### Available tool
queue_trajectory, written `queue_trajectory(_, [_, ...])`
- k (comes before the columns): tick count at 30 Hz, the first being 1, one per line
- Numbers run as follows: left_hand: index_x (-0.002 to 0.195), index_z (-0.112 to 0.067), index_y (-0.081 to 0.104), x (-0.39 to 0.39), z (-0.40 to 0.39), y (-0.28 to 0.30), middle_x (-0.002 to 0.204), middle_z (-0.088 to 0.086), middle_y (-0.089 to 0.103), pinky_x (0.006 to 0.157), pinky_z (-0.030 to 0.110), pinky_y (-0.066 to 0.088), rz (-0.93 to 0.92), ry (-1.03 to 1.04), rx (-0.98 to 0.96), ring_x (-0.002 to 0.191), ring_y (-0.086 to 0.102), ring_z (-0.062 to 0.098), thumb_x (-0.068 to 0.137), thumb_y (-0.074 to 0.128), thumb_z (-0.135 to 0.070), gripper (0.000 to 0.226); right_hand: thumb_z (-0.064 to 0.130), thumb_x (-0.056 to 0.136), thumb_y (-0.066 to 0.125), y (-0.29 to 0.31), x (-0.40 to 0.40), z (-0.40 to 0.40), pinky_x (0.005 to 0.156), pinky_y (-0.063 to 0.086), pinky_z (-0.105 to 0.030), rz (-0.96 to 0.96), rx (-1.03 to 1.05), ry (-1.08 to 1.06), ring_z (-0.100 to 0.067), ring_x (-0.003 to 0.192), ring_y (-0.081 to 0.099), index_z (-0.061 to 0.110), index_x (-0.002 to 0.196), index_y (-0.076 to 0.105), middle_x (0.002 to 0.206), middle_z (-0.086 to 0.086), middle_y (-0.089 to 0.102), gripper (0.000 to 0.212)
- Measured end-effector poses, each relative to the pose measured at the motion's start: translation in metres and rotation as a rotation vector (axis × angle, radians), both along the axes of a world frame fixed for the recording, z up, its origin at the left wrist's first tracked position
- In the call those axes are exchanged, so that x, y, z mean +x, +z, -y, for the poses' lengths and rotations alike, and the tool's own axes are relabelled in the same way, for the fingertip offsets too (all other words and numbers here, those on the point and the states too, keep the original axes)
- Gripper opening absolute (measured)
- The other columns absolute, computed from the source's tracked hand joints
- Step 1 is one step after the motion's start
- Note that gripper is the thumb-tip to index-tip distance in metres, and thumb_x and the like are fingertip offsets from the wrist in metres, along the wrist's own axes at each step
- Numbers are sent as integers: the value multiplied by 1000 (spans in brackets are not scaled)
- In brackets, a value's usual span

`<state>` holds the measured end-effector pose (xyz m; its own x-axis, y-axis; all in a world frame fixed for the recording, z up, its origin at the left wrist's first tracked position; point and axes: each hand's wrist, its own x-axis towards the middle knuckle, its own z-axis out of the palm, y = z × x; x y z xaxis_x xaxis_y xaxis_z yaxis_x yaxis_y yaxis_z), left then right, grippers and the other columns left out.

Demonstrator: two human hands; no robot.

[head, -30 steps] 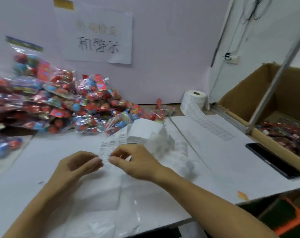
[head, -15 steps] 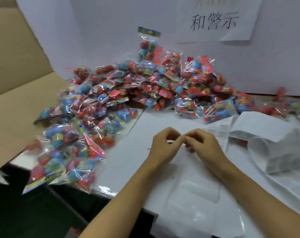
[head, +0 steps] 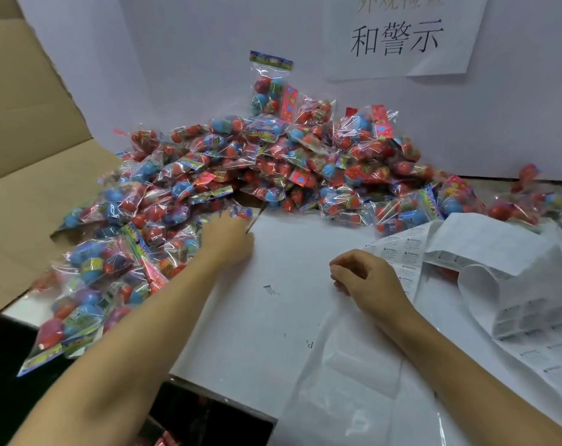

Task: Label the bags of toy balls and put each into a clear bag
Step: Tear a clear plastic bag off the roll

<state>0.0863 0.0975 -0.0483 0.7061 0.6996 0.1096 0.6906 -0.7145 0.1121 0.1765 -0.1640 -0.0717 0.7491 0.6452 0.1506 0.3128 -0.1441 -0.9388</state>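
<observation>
A bag of toy balls (head: 238, 211) at the pile's (head: 273, 169) edge is touched by the left hand (head: 227, 238), its grip hidden, while the right hand (head: 365, 278) is curled, its hold unclear.

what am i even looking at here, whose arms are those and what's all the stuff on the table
There is no machine here. The picture comes from a camera worn on a person's head, looking forward and down, so the two bare arms are that person's own.

The left hand reaches into a big pile of toy ball bags, small clear packets of red and blue balls heaped against the wall. Its fingers touch a packet at the pile's edge; whether they have gripped it I cannot tell.

The right hand rests on the white table with fingers curled. It may pinch a small label, but that is too small to see.

Beside it lies a sheet of warning labels, and nearer the camera a flat clear bag. A cardboard box flap stands at left, and a paper sign hangs on the wall.
</observation>
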Motion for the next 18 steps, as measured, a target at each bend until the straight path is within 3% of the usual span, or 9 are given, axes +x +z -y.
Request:
queue_trajectory(2, [129, -15, 64, -4, 0, -1, 121, 13, 61, 80, 37, 39, 96, -54, 33, 108, 46, 31, 95, 52, -8, 36, 13, 92, 67, 1, -1, 0, 71, 58, -26, -13, 6, 3, -8, 69, 69, 25, 84, 72, 76, 7, 73, 15])
queue_trajectory(5, [120, -16, 62, -11, 8, -5, 112, 6, 62, 63, 33, 25, 230, -163, 56, 96, 39, 22, 87, 56, 5, 39, 11, 93, 67, 2, 1, 0, 66, 56, -23, -55, 33, -9, -9, 70, 70, 23, 86, 72, 76, 5, 74, 15])
queue_trajectory(7, [108, -18, 60, -12, 18, -7, 105, 2, 61, 65, 36, 30, 330, -251, 8, 99, 47, 24, 83, 58, 6, 34, 8, 93, 66, 2, 3, 2, 61, 53, -20, -127, 100, -22, -11, 71, 71, 20, 86, 73, 76, 3, 75, 15])
queue_trajectory(9, [114, -22, 64, -10, 33, -8, 105, -5, 61, 74, 36, 40, 415, -351, -76, 99, 49, 19, 85, 65, 3, 38, 5, 94, 64, 3, 6, 3, 60, 54, -21, -244, 237, -56, -13, 74, 71, 15, 90, 73, 78, 0, 75, 14])
queue_trajectory(13, [116, -12, 69, -3, 75, -2, 111, 1, 69, 84, 37, 58, 612, -597, -284, 101, 62, 20, 83, 75, 5, 38, 11, 96, 64, 12, 12, 7, 72, 56, -23, -412, 584, -276, -8, 85, 69, 17, 100, 70, 97, -4, 70, 9])
queue_trajectory(15, [113, -18, 67, 0, 100, -1, 110, -5, 69, 81, 26, 59, 687, -668, -430, 103, 66, 11, 84, 76, 5, 38, 27, 93, 68, 18, 18, 15, 80, 55, -25, -315, 583, -361, -3, 93, 67, 24, 104, 66, 105, 4, 67, 12])
queue_trajectory(18, [114, -20, 66, 1, 127, 0, 112, -15, 68, 82, 20, 58, 740, -752, -545, 107, 65, 8, 87, 75, 2, 36, 54, 79, 70, 27, 25, 30, 83, 54, -31, -245, 346, -329, -11, 101, 65, 30, 120, 56, 110, 10, 63, 49])
